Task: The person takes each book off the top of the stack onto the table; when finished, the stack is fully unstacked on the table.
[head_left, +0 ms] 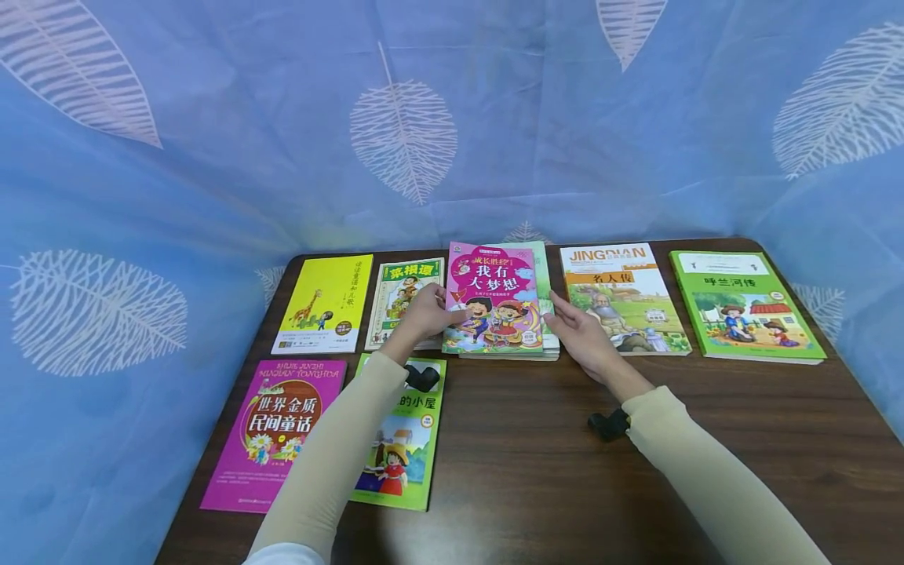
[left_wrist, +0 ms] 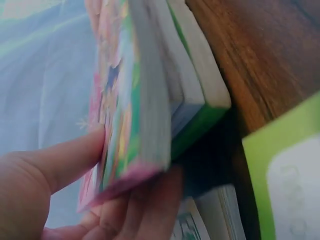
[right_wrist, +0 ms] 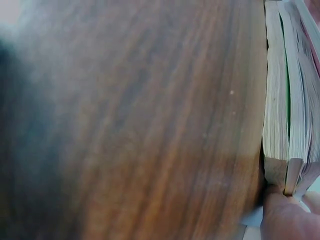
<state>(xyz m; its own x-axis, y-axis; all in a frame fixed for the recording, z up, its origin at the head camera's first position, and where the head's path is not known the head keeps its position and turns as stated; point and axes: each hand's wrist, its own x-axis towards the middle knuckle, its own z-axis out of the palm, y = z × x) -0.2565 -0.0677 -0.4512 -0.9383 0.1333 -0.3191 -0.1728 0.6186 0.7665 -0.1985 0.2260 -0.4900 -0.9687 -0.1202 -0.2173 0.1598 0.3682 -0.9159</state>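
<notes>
My left hand [head_left: 428, 315] pinches the left edge of a pink picture book [head_left: 487, 267], thumb on the cover and fingers beneath. That book lies over a small pile, with a pale green book [head_left: 542, 271] showing past its right side. In the left wrist view, the pink book tilts up from the books below, one with a green cover [left_wrist: 202, 120]. At the pile's right edge, my right hand [head_left: 582, 333] grips the pale green book between thumb and fingers. The right wrist view shows the page edges [right_wrist: 277, 90] of the stacked books, with fingertips [right_wrist: 277, 205] at their corner.
On the dark wooden table [head_left: 523, 455], a yellow book [head_left: 325, 298] and a small green-and-cream book [head_left: 388, 290] lie left. A magenta book [head_left: 247, 471] and a green book [head_left: 417, 439] lie nearer. A white-topped book [head_left: 614, 275] and another green book [head_left: 749, 314] lie right.
</notes>
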